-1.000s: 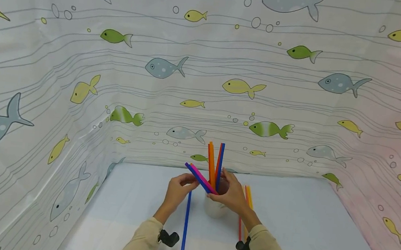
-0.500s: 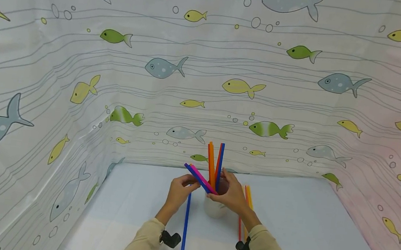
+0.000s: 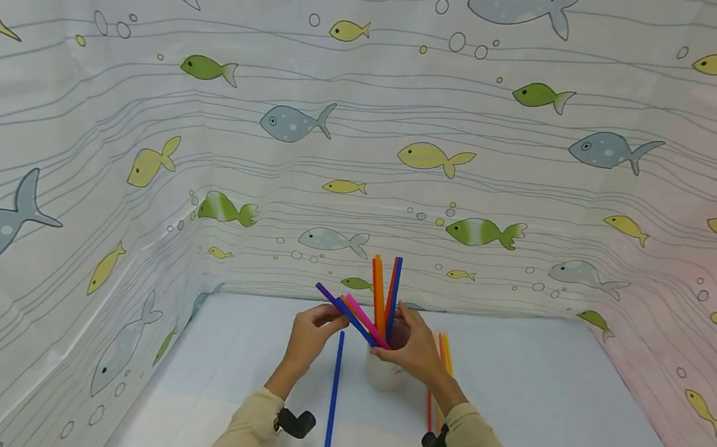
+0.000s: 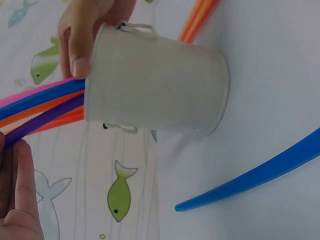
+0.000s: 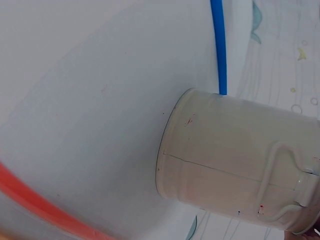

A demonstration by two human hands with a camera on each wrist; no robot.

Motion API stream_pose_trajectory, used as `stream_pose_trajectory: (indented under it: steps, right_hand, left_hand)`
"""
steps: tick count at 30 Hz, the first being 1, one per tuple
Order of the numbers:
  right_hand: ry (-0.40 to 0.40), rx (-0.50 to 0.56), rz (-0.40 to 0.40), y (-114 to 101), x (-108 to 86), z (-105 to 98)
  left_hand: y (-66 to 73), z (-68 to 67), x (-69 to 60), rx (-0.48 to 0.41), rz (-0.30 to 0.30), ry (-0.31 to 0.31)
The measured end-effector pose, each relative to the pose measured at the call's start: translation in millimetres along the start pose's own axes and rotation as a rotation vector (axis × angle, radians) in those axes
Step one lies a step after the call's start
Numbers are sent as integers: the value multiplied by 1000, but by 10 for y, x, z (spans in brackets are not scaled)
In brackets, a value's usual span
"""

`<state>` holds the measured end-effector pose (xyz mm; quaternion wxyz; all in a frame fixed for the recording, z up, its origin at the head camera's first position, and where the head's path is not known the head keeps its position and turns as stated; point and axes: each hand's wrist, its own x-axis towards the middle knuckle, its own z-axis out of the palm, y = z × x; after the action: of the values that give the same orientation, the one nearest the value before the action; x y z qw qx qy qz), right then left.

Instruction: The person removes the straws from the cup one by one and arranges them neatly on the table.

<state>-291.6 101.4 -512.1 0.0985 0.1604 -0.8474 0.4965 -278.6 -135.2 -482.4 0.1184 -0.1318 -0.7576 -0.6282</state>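
A small cream metal bucket (image 4: 160, 82) with side handles stands upright on the table, holding several long thin plastic sticks. My left hand (image 3: 309, 335) pinches a purple stick (image 4: 47, 117), which leans left out of the bucket. Beside it lean a blue stick (image 3: 356, 320) and a pink stick (image 3: 366, 319); orange sticks (image 3: 379, 291) and another blue stick (image 3: 395, 293) stand steeper. With thumb and fingers around the bucket's rim, my right hand (image 3: 416, 346) grips it from the right. The sticks' lower ends are hidden inside the bucket.
Left of the bucket, one loose blue stick (image 3: 334, 396) lies on the white table (image 3: 542, 410). To the right lie a red stick (image 5: 45, 205) and yellow-orange sticks (image 3: 446, 353), partly under my right forearm. A fish-patterned sheet (image 3: 506, 188) encloses the back and sides.
My left hand has shifted a little left, and the purple stick now spreads away from the neighbouring blue and pink ones. My right hand keeps its place on the bucket.
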Motion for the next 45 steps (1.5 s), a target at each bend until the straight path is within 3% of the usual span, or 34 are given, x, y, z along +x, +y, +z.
stream_pose_trajectory:
  steps: [13,22,29,35,41,45]
  right_hand:
    - [1,-5,-16,34,0,4]
    - [-10,-11,14,5,0,-1]
    - [-9,-17,15,2,-6,-4]
    - [10,-27,15,10,-21,-5]
    - [-1,-23,22,-1,-12,-7]
    - [-5,-19,22,-14,-11,-6]
  left_hand:
    - [216,-317,47,-113,63,57]
    - [310,-582,97,-143,67,125]
    - [362,-738,111,-200,80,250]
    - [308,-751,71,-225,19,255]
    - [159,-698,39,-280,21,223]
    - [55,-663,22,-280,-9,209]
